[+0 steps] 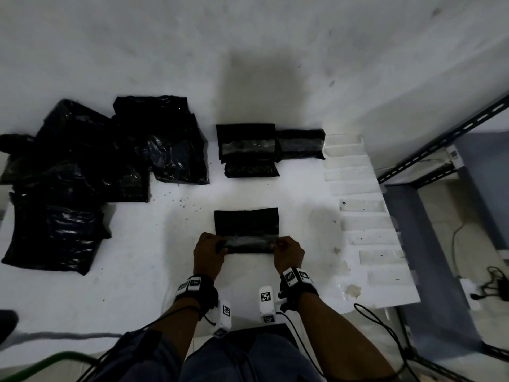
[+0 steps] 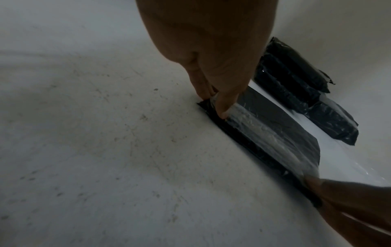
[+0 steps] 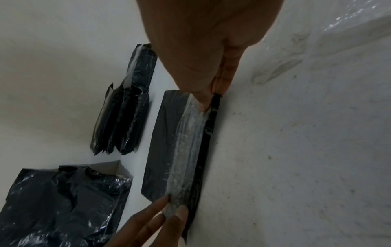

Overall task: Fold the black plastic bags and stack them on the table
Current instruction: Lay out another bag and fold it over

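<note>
Upper left to mid left of the head frame: loose heap of crumpled, unfolded black plastic bags [image 1: 82,172] on the white table [image 1: 137,271], also visible lower left in the right wrist view [image 3: 63,205]. Centre, upper part of frame: folded black plastic bags [image 1: 248,150] lying together, overlapping, with 1 more folded bag [image 1: 301,144] touching their right side. Lower centre: black plastic bag being folded [image 1: 246,230], flat on the table, near edge rolled up into a shiny strip. Left hand [image 1: 209,255] grip pinches the strip's left end, thumb on top, fingers curled beneath [image 2: 224,107]. Right hand [image 1: 289,255] grip pinches the strip's right end the same way [image 3: 203,100]. Both wrists carry black straps with white marker blocks. Right of frame: strips of clear tape [image 1: 358,216] stuck along the table's right side. Far right: grey metal shelf frame [image 1: 440,166], dark cables on the floor below.
</note>
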